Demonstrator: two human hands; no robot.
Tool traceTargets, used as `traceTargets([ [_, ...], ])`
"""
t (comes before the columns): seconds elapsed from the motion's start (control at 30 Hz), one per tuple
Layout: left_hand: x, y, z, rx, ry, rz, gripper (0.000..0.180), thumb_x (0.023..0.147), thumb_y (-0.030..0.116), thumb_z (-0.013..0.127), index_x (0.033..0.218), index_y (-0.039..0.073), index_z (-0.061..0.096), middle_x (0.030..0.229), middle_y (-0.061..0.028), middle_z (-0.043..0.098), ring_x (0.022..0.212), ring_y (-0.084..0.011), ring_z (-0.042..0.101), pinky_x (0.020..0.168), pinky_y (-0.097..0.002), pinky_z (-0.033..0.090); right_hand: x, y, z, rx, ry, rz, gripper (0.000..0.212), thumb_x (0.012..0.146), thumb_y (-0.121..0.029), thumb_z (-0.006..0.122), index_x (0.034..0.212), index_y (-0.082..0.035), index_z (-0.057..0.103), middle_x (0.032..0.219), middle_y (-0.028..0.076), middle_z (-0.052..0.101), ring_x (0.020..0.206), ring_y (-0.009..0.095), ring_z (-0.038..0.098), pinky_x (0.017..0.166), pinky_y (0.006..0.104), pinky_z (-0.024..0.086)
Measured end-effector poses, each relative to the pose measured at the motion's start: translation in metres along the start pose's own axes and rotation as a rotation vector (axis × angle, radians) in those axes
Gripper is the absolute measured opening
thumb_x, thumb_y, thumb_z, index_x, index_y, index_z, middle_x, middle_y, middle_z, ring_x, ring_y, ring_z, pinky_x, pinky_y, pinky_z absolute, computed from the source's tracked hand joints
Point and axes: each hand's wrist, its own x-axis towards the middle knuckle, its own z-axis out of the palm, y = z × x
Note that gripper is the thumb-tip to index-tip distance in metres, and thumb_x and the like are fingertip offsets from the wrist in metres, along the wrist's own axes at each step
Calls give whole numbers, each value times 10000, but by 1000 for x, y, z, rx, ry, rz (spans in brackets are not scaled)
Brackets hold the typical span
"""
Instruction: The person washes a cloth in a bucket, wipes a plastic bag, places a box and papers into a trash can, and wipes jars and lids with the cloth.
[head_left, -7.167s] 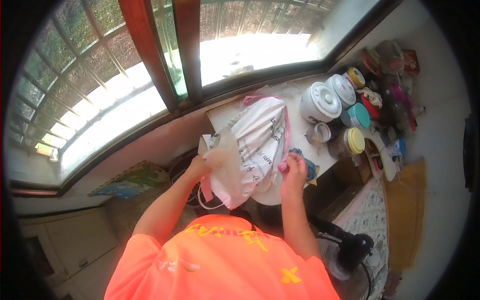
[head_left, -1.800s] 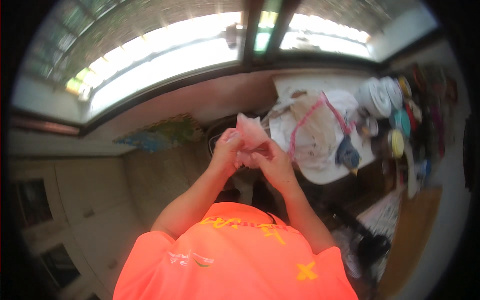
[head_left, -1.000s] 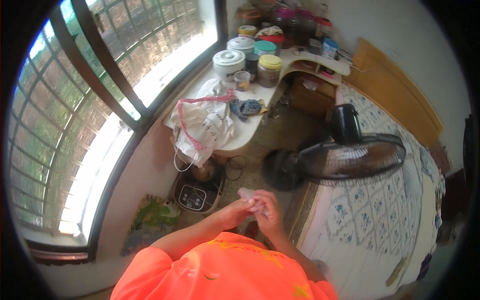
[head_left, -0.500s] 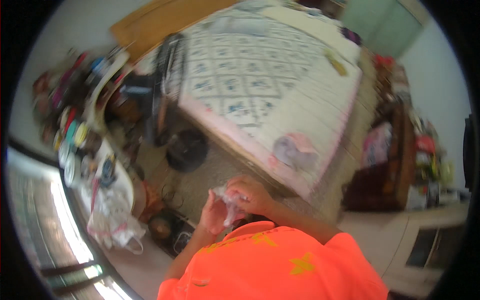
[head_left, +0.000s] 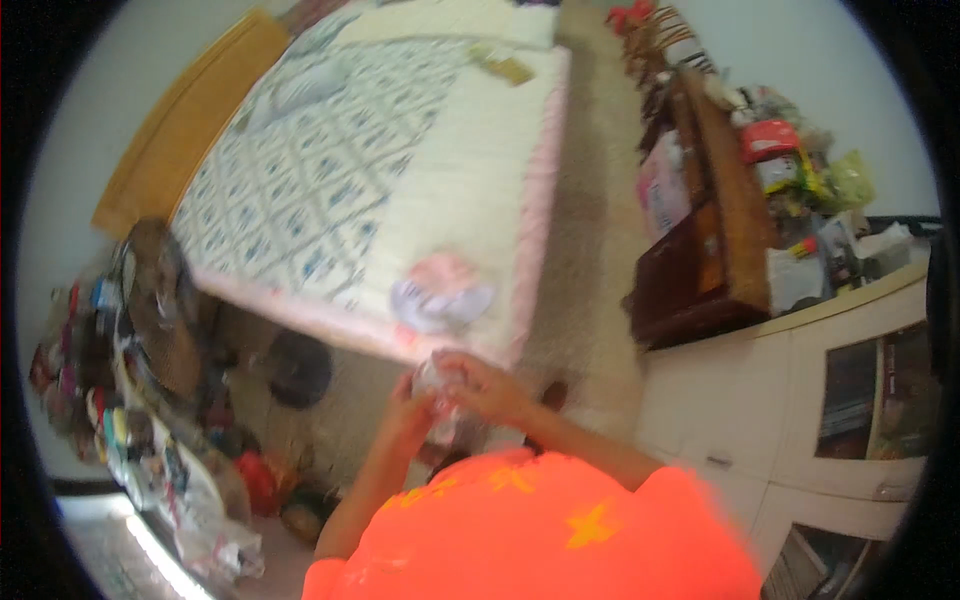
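In front of my orange shirt, both hands come together on a crumpled, see-through plastic bag [head_left: 430, 380]. My left hand [head_left: 404, 408] has its fingers closed round the left side of the bag. From the right, my right hand [head_left: 488, 388] pinches its top, with the fingers bent over it. The lower part of the plastic hangs between the palms. Blur hides whether anything is inside. Just beyond the hands, a rounded pink and pale grey bundle [head_left: 445, 293] lies on the near corner of the bed [head_left: 480, 190].
A wooden headboard [head_left: 190, 120] stands at the far left. Beside the bed are a standing fan [head_left: 158, 290] and a dark round bin [head_left: 300, 370]. A cluttered curved table [head_left: 190, 480] is at left. On the right are a brown wooden chest [head_left: 690, 270] and a white cabinet [head_left: 735, 410].
The view has swung right, so the bed now lies farther left and more of the white cabinet shows. Both hands keep hold of the bag, with the fingers slightly shifted.
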Motion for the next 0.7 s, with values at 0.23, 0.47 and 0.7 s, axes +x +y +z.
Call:
traceTargets([
  [0.23,104,-29,139,147,-211,-36,597,764,-23,589,1329,-5,395,1230,-157,543,1096,-266,578,933,-380,486,-48,-42,-161,-496,439,-74,445,783,-123,704,1206,-55,586,1141,97,587,1045,221,590,878,318,483],
  [0.47,191,-28,225,417,-468,-234,501,779,-8,615,1256,-21,462,1205,-130,550,1110,-248,558,947,-383,465,-54,-47,-264,133,514,44,277,844,-42,652,1117,-14,614,1051,29,646,954,112,608,851,274,493],
  [0.7,306,-3,266,480,-625,-213,528,755,-33,594,1264,23,463,1209,-102,542,1126,-222,547,938,-369,467,14,-62,-353,216,483,50,196,868,-50,636,1063,-27,631,1015,34,657,934,116,616,842,279,494],
])
